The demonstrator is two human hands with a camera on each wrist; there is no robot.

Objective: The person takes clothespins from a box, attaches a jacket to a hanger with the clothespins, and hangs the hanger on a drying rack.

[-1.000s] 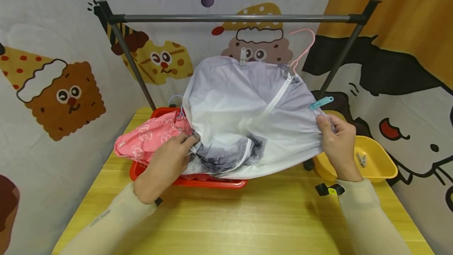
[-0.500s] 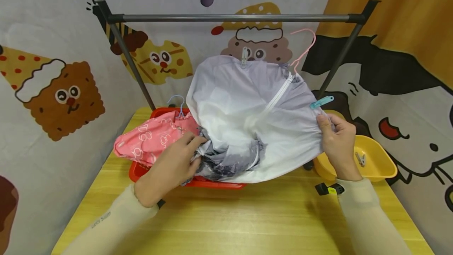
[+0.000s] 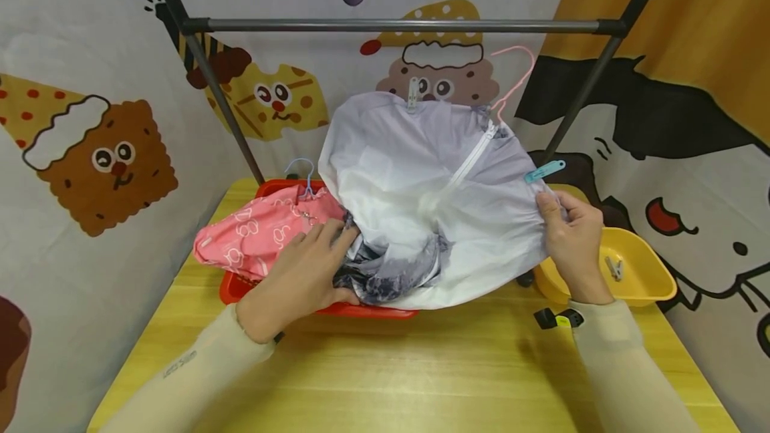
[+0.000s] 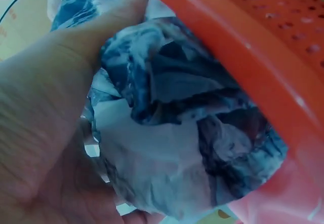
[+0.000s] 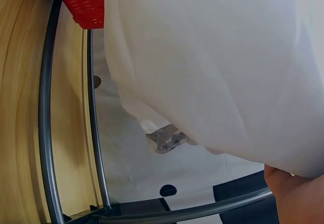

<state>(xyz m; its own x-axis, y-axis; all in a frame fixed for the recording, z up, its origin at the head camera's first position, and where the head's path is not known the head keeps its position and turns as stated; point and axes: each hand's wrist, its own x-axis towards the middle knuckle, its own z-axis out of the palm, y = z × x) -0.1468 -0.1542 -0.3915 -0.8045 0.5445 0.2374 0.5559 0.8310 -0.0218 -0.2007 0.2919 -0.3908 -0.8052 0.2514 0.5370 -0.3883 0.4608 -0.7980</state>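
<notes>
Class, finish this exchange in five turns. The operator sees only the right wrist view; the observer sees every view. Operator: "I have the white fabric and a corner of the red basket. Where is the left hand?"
Observer: The left hand touches the dark-patterned part of the garment, as the head view shows.
Operator: Is anything clipped near the right hand?
Observer: Yes, a teal clip sits on the garment's edge, just above that hand in the head view.
Operator: And is a hanger showing?
Observer: A pink hanger sticks out at the garment's top; its hook is not over the rack's bar.
</notes>
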